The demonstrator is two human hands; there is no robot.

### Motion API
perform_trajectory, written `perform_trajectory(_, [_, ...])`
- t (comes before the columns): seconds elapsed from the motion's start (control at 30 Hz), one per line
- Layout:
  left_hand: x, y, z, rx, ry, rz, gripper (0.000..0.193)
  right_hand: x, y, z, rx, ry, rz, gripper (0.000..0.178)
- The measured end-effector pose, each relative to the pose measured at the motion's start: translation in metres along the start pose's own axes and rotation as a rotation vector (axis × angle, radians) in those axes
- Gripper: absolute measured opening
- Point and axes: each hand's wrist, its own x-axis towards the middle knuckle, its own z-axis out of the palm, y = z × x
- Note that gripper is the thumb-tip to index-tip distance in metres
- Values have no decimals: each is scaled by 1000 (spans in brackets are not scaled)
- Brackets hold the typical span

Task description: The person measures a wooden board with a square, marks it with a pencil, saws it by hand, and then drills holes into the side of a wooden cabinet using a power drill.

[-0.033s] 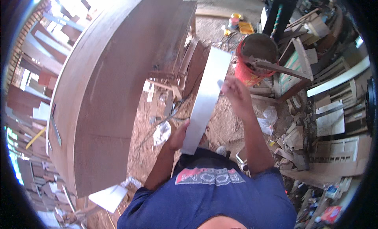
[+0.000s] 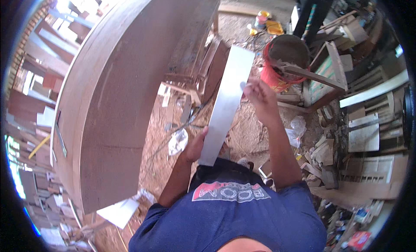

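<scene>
A long, narrow white board [image 2: 227, 98] slants up and away in front of me, its near end close to my shirt. My left hand [image 2: 196, 147] grips the board's left edge near that lower end, thumb on the face and the other fingers hidden behind. At the right edge, higher up, my right hand [image 2: 261, 97] is closed with its fingers curled together. A small pale spot or piece [image 2: 243, 84] shows by its fingertips against the board; I cannot tell what it is.
To the left stands a large brown wooden piece with a curved side [image 2: 117, 109]. Beyond my right hand are a red bucket [image 2: 275, 78] and a wooden frame [image 2: 329, 74]. A plastic bag [image 2: 297, 130] and wood scraps [image 2: 323, 152] lie on the dirt floor.
The view has shifted slightly. Both hands stay at the same places on the board, and the right hand's fingers have moved a little.
</scene>
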Motion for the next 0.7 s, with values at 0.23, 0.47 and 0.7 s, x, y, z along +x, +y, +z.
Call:
perform_trajectory(0.23, [87,67,-28,61,235,75,75,146,47,-16,169,-164,14,29])
perform_trajectory(0.47, [221,155,-131,4,232,120,69,342,94,-18,68,-223,40,30])
perform_trajectory(0.7, [276,333,-168,312,391,266,64,553,68,21,23,-338,9,29])
